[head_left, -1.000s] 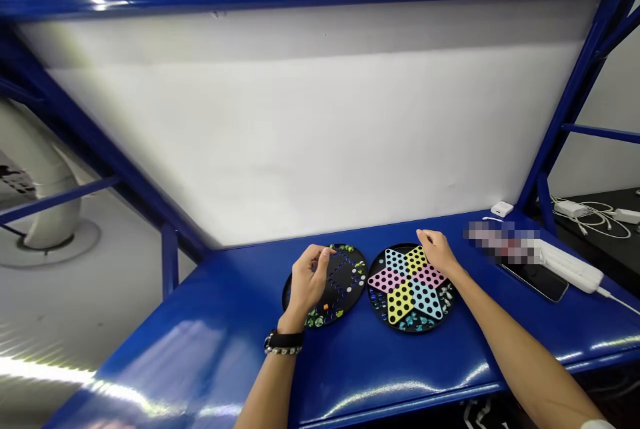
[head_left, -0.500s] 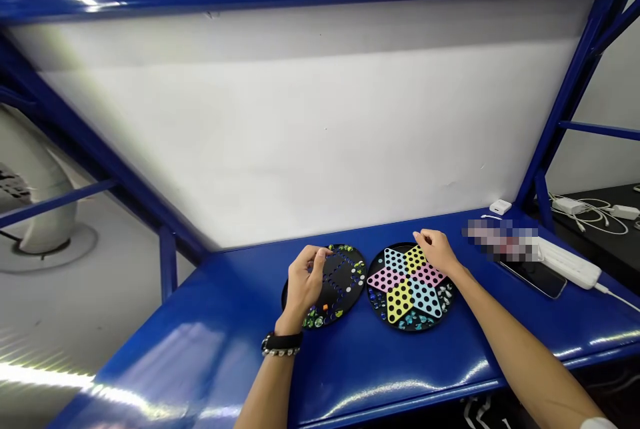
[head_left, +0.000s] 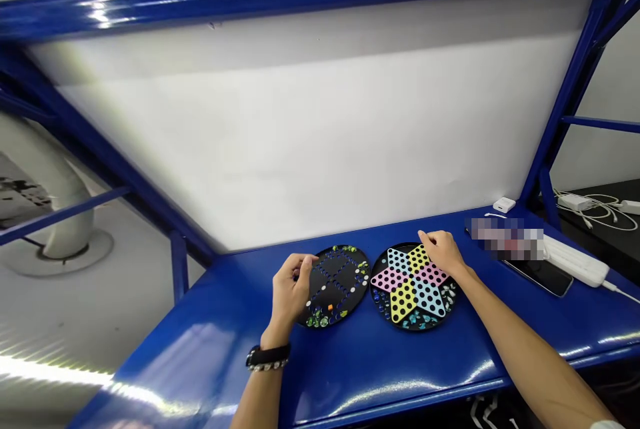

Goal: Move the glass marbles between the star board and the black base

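My left hand (head_left: 289,290), with a black band and a beaded bracelet at the wrist, is over the left edge of a round black board (head_left: 343,285). Its fingers are curled in with the thumb close to the index finger; anything between them is hidden. Green glass pieces (head_left: 317,317), several white pieces and an orange cube (head_left: 331,307) lie on that board. My right hand (head_left: 443,252) is closed over the upper right of a second round black board, which carries a pink, yellow and blue star with holes (head_left: 411,280). What its fingers hold, if anything, cannot be seen.
Blue and clear glass pieces (head_left: 423,319) lie around the star. To the right on the blue table (head_left: 350,375) are a dark phone (head_left: 540,275), a white power strip (head_left: 575,261) and a small white case (head_left: 504,205). Blue frame bars surround a white back panel (head_left: 310,135).
My left hand has shifted left, from over the left board to its edge, uncovering more of its white pieces. My right hand stays near the star. The view has moved slightly.
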{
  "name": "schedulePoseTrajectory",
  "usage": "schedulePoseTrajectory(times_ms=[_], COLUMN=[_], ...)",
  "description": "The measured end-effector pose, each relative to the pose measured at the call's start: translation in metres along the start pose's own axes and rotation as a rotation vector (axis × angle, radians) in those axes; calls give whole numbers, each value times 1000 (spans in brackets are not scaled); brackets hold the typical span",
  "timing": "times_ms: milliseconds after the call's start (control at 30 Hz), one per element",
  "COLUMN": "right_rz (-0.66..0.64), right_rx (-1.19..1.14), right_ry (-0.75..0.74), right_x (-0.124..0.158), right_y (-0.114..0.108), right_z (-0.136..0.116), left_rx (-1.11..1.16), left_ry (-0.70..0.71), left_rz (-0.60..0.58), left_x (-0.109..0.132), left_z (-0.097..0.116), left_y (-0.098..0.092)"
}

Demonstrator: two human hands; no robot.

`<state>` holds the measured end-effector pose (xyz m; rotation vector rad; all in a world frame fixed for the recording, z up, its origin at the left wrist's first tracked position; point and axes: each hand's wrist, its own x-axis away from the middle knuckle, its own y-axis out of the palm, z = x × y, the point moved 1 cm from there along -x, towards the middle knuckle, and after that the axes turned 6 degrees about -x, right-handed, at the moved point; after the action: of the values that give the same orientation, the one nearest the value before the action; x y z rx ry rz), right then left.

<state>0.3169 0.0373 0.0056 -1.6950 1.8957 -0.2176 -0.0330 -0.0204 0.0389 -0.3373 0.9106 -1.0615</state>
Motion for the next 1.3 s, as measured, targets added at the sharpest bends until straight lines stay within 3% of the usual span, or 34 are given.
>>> schedulePoseTrajectory(times_ms=[100,200,267,400,600,700,833,933,1033,1167,1300], right_rz=[74,92,78,53,55,41,36,39,29,17,10], right_rx=[-7,-25,-19,-14,-71,-93,-74,-49,-14,10,-9], right_ry=[-24,-79,-107,-134,-126,-145,-149,-149,-152,-156,-137], right_x=[2,6,10,15,15,16,17,16,16,16,17], right_y=[-2,-1,2,5,5,6,7,7,7,7,9], right_z=[-8,-19,-25,-29,-28,-33,-36,-34,-34,-35,-35], left_rx=[-132,-293,-384,-511,-484,-402,-471,-637,-811,-874,-873], left_ry=[73,168,234,347,271,206,231,252,302,396,403], left_rz=[-248,-476,-521,-619,-789,-724,-555,-592,-620,-675,-694], left_x=[19,43,54,62,41,23,4,-1,0,2,3], left_z=[-4,6,21,47,45,40,43,51,56,55,55], left_y=[-19,-31,-31,-11,-2,4,35,64,82,88,89])
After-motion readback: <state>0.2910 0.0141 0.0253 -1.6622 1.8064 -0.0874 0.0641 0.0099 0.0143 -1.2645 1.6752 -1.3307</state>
